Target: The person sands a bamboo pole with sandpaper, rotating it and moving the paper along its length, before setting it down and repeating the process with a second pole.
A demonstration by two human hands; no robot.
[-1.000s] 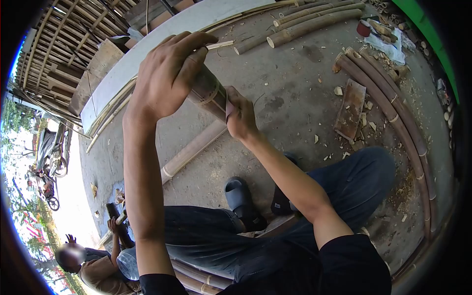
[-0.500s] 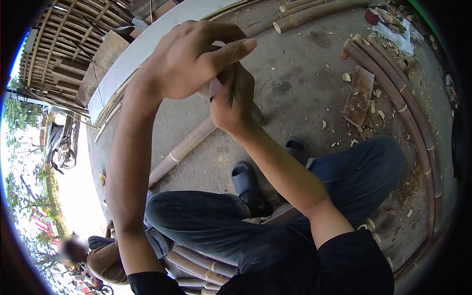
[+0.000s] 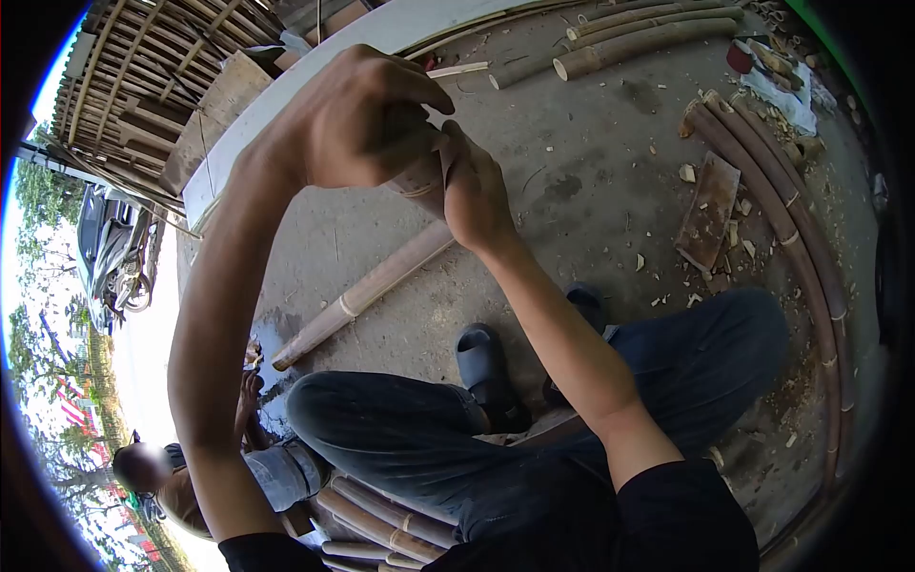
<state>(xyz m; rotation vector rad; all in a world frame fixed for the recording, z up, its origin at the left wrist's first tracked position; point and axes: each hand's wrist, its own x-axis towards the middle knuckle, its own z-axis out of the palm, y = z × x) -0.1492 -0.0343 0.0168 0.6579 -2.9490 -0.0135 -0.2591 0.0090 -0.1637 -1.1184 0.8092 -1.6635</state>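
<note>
A brown bamboo pole (image 3: 416,179) rises toward me between my hands, with a pale node ring showing. My left hand (image 3: 353,124) is bent over its upper part, fingers curled round it and partly in shadow. Just below, my right hand (image 3: 477,195) is closed against the pole's side. It pinches a thin, dark reddish sheet (image 3: 447,160) that looks like sandpaper, seen mostly edge-on. Behind my hands another length of bamboo (image 3: 351,301) slants across the floor; whether it joins the held pole is hidden.
Long bent bamboo poles (image 3: 789,229) lie at the right, beside a worn wooden board (image 3: 708,212) and scattered chips. Cut bamboo (image 3: 648,48) lies at the top. More poles (image 3: 381,522) are by my left leg. Another person (image 3: 181,486) sits at lower left.
My left hand has turned down with its thumb tucked in, and its forearm has swung left. My right hand has shifted slightly up and right. More of the held pole shows.
</note>
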